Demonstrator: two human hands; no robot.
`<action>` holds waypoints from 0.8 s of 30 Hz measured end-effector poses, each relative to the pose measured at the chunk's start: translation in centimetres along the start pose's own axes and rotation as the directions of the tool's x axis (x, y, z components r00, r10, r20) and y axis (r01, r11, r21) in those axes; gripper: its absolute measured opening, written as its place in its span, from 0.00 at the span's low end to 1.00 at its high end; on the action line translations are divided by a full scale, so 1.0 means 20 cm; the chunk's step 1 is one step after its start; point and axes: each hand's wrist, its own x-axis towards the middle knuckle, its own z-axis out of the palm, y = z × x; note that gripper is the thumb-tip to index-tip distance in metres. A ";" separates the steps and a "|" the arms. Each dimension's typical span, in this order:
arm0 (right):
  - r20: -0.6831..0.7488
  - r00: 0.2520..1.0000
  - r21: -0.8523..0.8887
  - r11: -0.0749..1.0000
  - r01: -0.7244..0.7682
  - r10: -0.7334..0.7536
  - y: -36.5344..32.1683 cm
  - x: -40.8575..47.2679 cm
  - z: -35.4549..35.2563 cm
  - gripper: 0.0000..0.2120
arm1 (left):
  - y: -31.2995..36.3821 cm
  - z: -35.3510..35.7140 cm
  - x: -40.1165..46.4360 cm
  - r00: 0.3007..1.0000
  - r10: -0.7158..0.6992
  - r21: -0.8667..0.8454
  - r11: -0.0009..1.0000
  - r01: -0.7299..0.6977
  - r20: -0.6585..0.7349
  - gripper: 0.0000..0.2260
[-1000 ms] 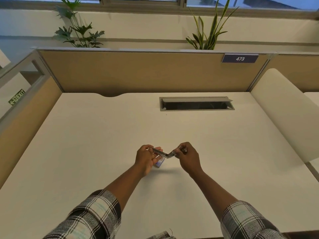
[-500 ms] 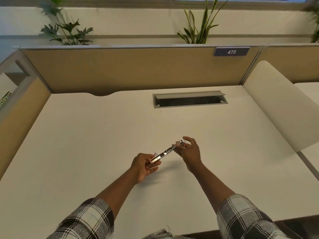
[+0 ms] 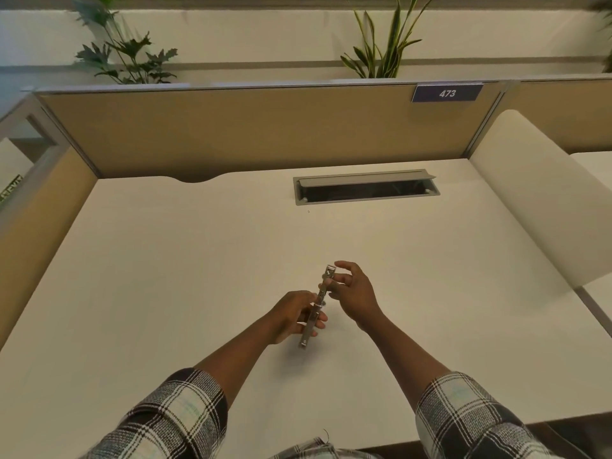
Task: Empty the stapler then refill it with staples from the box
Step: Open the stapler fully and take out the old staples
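A small metal stapler [image 3: 317, 305] is swung open into one long, nearly straight strip above the white desk [image 3: 165, 260]. My left hand [image 3: 293, 315] grips its near half, fingers wrapped around the bar. My right hand [image 3: 354, 291] pinches the far half just below the tip, with the upper fingers spread. The staple box is not visible; my left hand may hide it.
A grey cable hatch [image 3: 366, 187] is set in the desk at the back. Tan partition panels [image 3: 248, 130] wall the back and left. A white curved divider [image 3: 543, 207] borders the right side. Plants stand behind the partition.
The stapler has been unfolded from a bent V to a nearly straight line and turned to point away from me. Both hands kept hold. The small box seen under my left hand is no longer visible.
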 end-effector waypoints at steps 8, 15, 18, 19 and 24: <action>0.032 0.999 -0.147 0.988 0.043 -0.039 -0.02 -0.03 0.03 0.13 | 0.04 0.10 0.03 0.990 -0.001 -0.110 0.994 -0.015 -0.141 0.20; 0.076 0.995 -0.241 0.967 0.086 -0.069 -0.01 -0.04 0.03 0.15 | 0.04 0.07 0.03 0.985 -0.047 -0.132 0.991 0.025 -0.168 0.19; 0.087 0.993 -0.278 0.956 0.097 -0.075 -0.01 -0.04 0.04 0.15 | 0.04 0.06 0.03 0.983 -0.057 -0.149 0.988 0.031 -0.173 0.16; 0.093 0.993 -0.288 0.952 0.099 -0.075 -0.01 -0.04 0.04 0.16 | 0.04 0.06 0.03 0.984 -0.057 -0.157 0.987 0.030 -0.172 0.14; 0.092 0.993 -0.304 0.948 0.094 -0.069 0.01 -0.02 0.04 0.14 | 0.04 0.05 0.04 0.983 -0.043 -0.145 0.989 0.017 -0.177 0.15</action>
